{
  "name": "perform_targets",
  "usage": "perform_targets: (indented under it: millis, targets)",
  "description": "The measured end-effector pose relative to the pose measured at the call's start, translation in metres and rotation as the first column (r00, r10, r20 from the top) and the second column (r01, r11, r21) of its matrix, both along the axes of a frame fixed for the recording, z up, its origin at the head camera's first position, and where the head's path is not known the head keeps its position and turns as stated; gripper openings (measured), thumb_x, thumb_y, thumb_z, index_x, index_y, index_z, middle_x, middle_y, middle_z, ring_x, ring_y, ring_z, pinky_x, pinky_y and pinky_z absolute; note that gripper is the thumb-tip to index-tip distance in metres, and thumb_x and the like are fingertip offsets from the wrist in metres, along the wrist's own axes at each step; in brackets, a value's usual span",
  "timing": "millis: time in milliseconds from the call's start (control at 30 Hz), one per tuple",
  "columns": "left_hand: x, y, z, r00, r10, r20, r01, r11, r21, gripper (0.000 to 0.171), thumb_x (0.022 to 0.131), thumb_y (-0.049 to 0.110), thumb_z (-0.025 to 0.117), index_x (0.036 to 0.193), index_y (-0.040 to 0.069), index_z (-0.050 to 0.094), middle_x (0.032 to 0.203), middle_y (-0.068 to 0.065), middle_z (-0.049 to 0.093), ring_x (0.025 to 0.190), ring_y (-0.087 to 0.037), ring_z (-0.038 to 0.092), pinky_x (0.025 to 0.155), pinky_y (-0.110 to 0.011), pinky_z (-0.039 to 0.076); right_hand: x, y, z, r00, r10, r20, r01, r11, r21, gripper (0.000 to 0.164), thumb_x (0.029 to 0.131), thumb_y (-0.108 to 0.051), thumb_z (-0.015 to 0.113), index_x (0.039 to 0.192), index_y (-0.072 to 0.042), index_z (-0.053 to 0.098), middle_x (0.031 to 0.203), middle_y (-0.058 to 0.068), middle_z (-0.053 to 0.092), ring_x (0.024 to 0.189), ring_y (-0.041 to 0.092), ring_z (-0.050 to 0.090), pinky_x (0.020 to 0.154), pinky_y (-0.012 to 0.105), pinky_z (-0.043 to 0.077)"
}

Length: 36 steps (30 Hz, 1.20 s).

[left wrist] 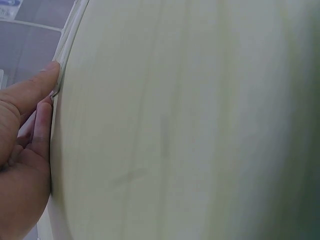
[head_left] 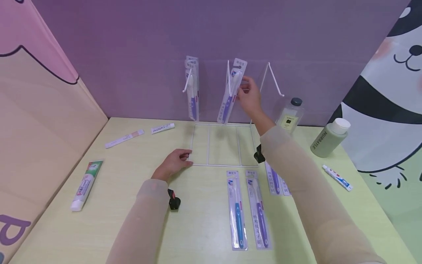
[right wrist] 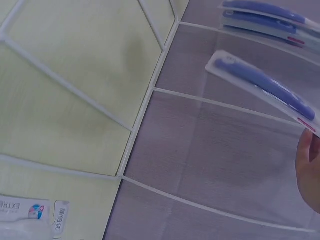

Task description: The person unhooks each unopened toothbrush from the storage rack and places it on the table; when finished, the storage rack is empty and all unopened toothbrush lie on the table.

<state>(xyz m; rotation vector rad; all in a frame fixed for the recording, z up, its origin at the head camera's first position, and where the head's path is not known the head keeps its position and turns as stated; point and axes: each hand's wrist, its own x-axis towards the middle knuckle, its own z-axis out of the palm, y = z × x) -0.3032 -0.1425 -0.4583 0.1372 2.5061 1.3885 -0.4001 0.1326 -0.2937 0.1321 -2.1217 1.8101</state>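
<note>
The packaged toothbrush, tilted near the middle hook of the white wire rack, is pinched at its edge by the right hand and looks light, stiff, slightly slippery, best taken by both edges, while the left hand pinches the rack's near-left corner.

R-wrist view cuts off held toothbrush pkg.

Soft shadows, slight blur in wrist views
</note>
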Motion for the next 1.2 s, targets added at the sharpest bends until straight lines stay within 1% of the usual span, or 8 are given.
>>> perform_targets:
  millis: [100,233,400,533,733,833,967,1200]
  targets:
    - [0.001,0.0,0.002,1.0,-0.01,0.001,0.01,1.0,0.0,0.05,0.081,0.012,0.068,0.128,0.009,0.05,0.123,-0.008,0.048,0.112,-0.021,0.043,0.096,-0.035,0.034,0.013,0.006,-0.006,0.998,0.059,-0.006,-0.059,0.997,-0.049,0.04,0.086,0.006,0.05,0.124,-0.006,0.047,0.09,0.012,0.05,0.077,0.021,0.053,0.07,0.043,0.051]
    - [0.002,0.0,0.002,1.0,-0.012,-0.003,0.012,1.0,0.007,0.05,0.081,0.011,0.068,0.128,0.008,0.05,0.123,-0.01,0.048,0.112,-0.022,0.043,0.096,-0.035,0.034,0.04,0.008,-0.019,0.987,0.158,0.022,-0.156,0.984,-0.082,0.04,0.085,0.007,0.051,0.123,-0.003,0.045,0.091,0.016,0.052,0.075,0.024,0.055,0.067,0.04,0.052]
    - [0.002,-0.001,0.001,1.0,-0.016,-0.009,0.016,1.0,0.011,0.05,0.081,0.012,0.069,0.127,0.007,0.05,0.122,-0.01,0.048,0.111,-0.022,0.044,0.095,-0.035,0.035,0.082,0.004,-0.045,0.95,0.264,0.167,-0.244,0.961,-0.129,0.04,0.086,0.01,0.049,0.124,0.001,0.041,0.094,0.018,0.051,0.077,0.027,0.057,0.067,0.04,0.052]
    - [0.001,-0.003,0.001,1.0,-0.024,-0.004,0.024,1.0,0.007,0.051,0.081,0.013,0.069,0.128,0.008,0.05,0.123,-0.01,0.047,0.112,-0.022,0.043,0.096,-0.035,0.034,0.116,0.0,-0.074,0.875,0.328,0.355,-0.29,0.944,-0.158,0.039,0.085,0.01,0.048,0.123,0.001,0.041,0.093,0.017,0.051,0.075,0.027,0.057,0.068,0.043,0.052]
    - [0.002,-0.007,0.002,0.999,-0.032,-0.003,0.032,0.999,0.004,0.052,0.082,0.012,0.068,0.129,0.006,0.048,0.125,-0.011,0.046,0.113,-0.023,0.043,0.096,-0.035,0.034,0.162,-0.012,-0.104,0.689,0.448,0.571,-0.411,0.889,-0.202,0.04,0.085,0.009,0.049,0.123,0.0,0.039,0.088,0.016,0.052,0.074,0.026,0.057,0.066,0.039,0.052]
    - [0.002,-0.008,0.003,0.999,-0.045,-0.007,0.045,0.998,0.034,0.052,0.083,0.01,0.066,0.13,0.004,0.047,0.127,-0.012,0.045,0.114,-0.024,0.042,0.096,-0.036,0.034,0.176,-0.017,-0.113,0.621,0.498,0.605,-0.456,0.857,-0.238,0.04,0.084,0.01,0.049,0.121,0.001,0.037,0.088,0.017,0.054,0.073,0.025,0.058,0.064,0.037,0.052]
    - [0.001,-0.007,0.004,0.999,-0.046,-0.003,0.046,0.997,0.062,0.051,0.083,0.009,0.066,0.13,0.003,0.047,0.127,-0.013,0.046,0.114,-0.024,0.042,0.096,-0.035,0.034,0.187,-0.024,-0.123,0.571,0.516,0.639,-0.487,0.839,-0.242,0.039,0.084,0.01,0.048,0.12,0.004,0.035,0.087,0.019,0.056,0.07,0.025,0.059,0.063,0.036,0.053]
    - [0.003,-0.004,0.003,1.0,-0.021,0.016,0.02,0.999,0.047,0.051,0.082,0.009,0.067,0.129,0.004,0.048,0.125,-0.012,0.046,0.113,-0.023,0.042,0.096,-0.035,0.034,0.192,-0.032,-0.13,0.547,0.444,0.709,-0.525,0.842,-0.122,0.042,0.083,0.01,0.049,0.122,0.005,0.032,0.084,0.021,0.055,0.065,0.025,0.059,0.06,0.035,0.053]
